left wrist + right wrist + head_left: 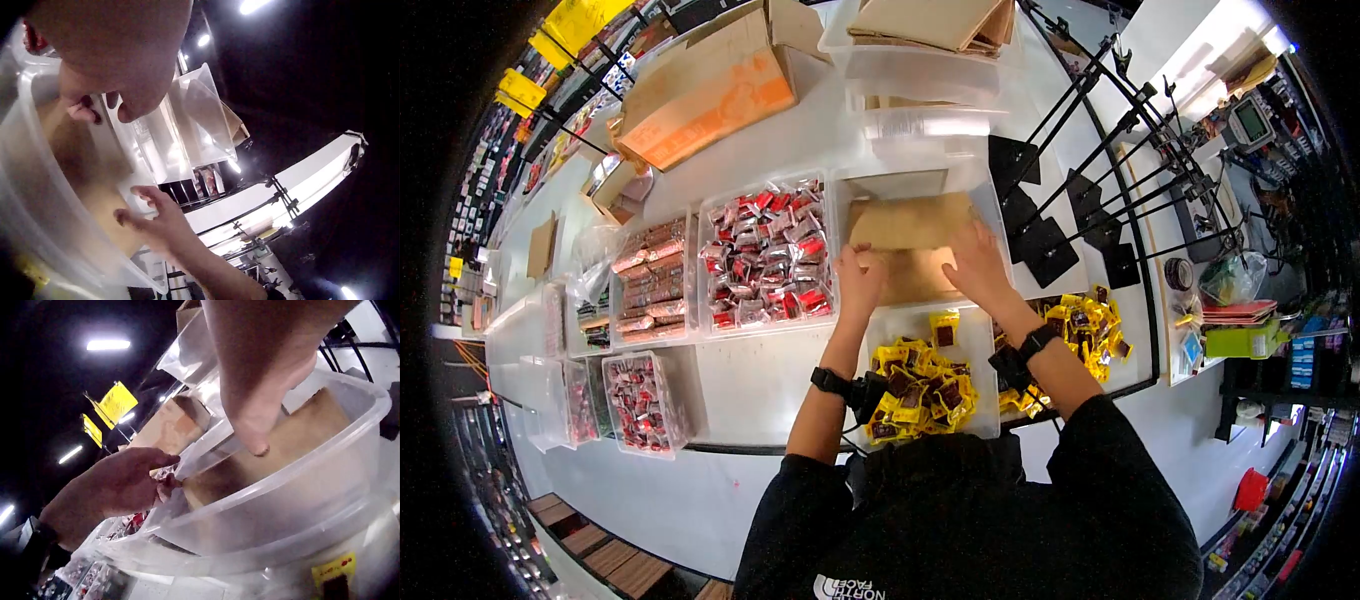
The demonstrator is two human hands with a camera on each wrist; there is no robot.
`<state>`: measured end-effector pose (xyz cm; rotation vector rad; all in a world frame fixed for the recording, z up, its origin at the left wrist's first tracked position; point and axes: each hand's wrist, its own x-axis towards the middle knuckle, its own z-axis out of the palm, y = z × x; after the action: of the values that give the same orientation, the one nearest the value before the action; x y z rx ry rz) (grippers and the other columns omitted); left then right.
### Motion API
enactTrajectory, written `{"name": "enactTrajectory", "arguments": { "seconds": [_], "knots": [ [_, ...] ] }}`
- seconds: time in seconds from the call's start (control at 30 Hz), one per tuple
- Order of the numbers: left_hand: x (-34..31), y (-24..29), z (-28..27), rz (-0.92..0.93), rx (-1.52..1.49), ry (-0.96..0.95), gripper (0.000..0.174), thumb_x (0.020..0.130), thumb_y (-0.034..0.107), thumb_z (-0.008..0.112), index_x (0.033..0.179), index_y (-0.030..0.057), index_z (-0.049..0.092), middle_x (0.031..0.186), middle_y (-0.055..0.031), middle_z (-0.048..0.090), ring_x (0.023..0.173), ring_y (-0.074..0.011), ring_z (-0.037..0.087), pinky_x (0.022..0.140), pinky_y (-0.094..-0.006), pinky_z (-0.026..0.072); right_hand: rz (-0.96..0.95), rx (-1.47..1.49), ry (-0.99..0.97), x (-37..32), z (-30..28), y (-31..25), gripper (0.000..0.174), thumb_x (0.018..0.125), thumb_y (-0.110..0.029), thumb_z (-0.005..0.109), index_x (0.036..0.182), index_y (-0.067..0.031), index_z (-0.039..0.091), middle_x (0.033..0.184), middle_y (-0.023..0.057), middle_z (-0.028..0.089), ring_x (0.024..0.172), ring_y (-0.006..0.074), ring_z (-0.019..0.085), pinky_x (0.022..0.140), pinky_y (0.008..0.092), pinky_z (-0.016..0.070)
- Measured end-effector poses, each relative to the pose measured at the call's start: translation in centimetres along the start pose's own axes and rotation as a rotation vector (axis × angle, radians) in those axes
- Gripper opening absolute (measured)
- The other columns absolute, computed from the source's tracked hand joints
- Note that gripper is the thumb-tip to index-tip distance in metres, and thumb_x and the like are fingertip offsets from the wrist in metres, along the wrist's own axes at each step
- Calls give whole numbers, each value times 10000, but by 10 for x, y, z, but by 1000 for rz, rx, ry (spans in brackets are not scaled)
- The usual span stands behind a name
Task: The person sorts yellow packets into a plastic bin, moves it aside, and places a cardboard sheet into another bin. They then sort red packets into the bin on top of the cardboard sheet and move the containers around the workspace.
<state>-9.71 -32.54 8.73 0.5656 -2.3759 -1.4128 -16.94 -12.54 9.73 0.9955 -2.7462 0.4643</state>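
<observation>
A clear plastic bin [985,300] holds brown cardboard [910,222], whose upper and lower parts meet along a crosswise line. At its left end is my left hand [861,285], fingers curled in at the cardboard's edge; in the right wrist view these fingertips pinch the end of the cardboard [209,487]. Over the right side reaches my right hand [982,265], fingers spread and loosely bent, close over the cardboard. In the left wrist view the thumb and fingers of the right hand [164,222] stand apart with nothing between them.
Left of the bin stand a bin of red-and-clear packets [765,255] and one of wrapped rolls [655,280]. Yellow packets [920,390] lie in front. Black rod stands [1050,250] stand at right; a large carton [705,100] and a cardboard-filled bin [920,75] sit behind.
</observation>
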Motion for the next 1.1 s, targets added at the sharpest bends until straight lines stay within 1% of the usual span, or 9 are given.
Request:
{"name": "enactTrajectory", "arguments": {
  "seconds": [0.17, 0.23, 0.37, 0.47, 0.53, 0.67, 0.87, 0.93, 1.1],
  "knots": [
    [8, -14, -4, -238, -291, -11, 344, 740, 108, 551, 1066, 43, 465, 810, -55, 494, 653, -115, 474, 568, -256, 410, -97, 7, -148, 19, 2, -2, 516, 630, -297, 696, 1045, -53, 509, 1166, 215, 416, 1156, 391, 345, 956, 459, 300],
    [8, 3, -18, -374, -538, -62, 367, 748, 101, 557, 1095, 57, 445, 841, -50, 507, 619, -89, 467, 505, -219, 393, -122, 1, -138, 26, -1, -3, 574, 621, -299, 705, 1097, -61, 490, 1180, 198, 419, 1152, 378, 355, 948, 454, 314],
    [8, 20, -23, -385, -618, -49, 363, 784, 73, 557, 1117, 74, 411, 948, -49, 512, 541, -74, 449, 437, -202, 363, -176, 99, -173, 34, 0, 0, 664, 612, -309, 716, 1166, -63, 446, 1198, 174, 420, 1141, 364, 374, 941, 435, 334],
    [-3, 47, -24, -254, -546, -102, 429, 780, 48, 550, 1177, 67, 388, 1011, -69, 525, 586, -88, 496, 444, -197, 383, -88, 272, -252, 30, -16, -5, 756, 602, -322, 727, 1224, -53, 391, 1208, 157, 417, 1127, 349, 394, 939, 411, 347],
    [-9, 62, -20, -100, -487, -212, 430, 759, 44, 545, 1163, 24, 397, 1044, -118, 547, 735, -141, 570, 559, -254, 462, -147, 217, -117, 22, -23, 4, 787, 613, -360, 711, 1229, 1, 380, 1217, 202, 399, 1134, 351, 387, 951, 389, 339],
    [-29, 89, -9, 54, -375, -195, 450, 757, 15, 521, 1185, 13, 382, 1046, -144, 551, 757, -185, 593, 606, -278, 480, -108, 213, -67, 15, -41, -6, 789, 605, -340, 717, 1228, 2, 374, 1218, 199, 399, 1123, 363, 392, 960, 411, 327],
    [-28, 81, -13, 50, -435, -160, 424, 768, -36, 438, 1181, 8, 353, 1021, -155, 567, 670, -223, 599, 597, -300, 485, -150, 387, -14, 38, -44, -46, 664, 657, -271, 684, 1211, -43, 397, 1187, 190, 422, 1088, 365, 413, 929, 417, 350],
    [-27, 83, -22, 6, -520, -199, 416, 768, -48, 412, 1174, 11, 344, 1049, -160, 563, 652, -217, 600, 564, -300, 483, -138, 461, 54, 53, -39, -55, 500, 687, -240, 647, 1122, -67, 474, 1120, 170, 466, 1028, 357, 446, 883, 416, 383],
    [-19, 44, -16, 13, -548, -188, 414, 772, -61, 405, 1171, 35, 360, 1017, -128, 566, 729, -159, 575, 560, -255, 467, -211, 361, -141, 61, -27, -51, 321, 699, -210, 610, 988, -88, 542, 1019, 133, 498, 963, 335, 477, 820, 411, 418]
  ]
}}
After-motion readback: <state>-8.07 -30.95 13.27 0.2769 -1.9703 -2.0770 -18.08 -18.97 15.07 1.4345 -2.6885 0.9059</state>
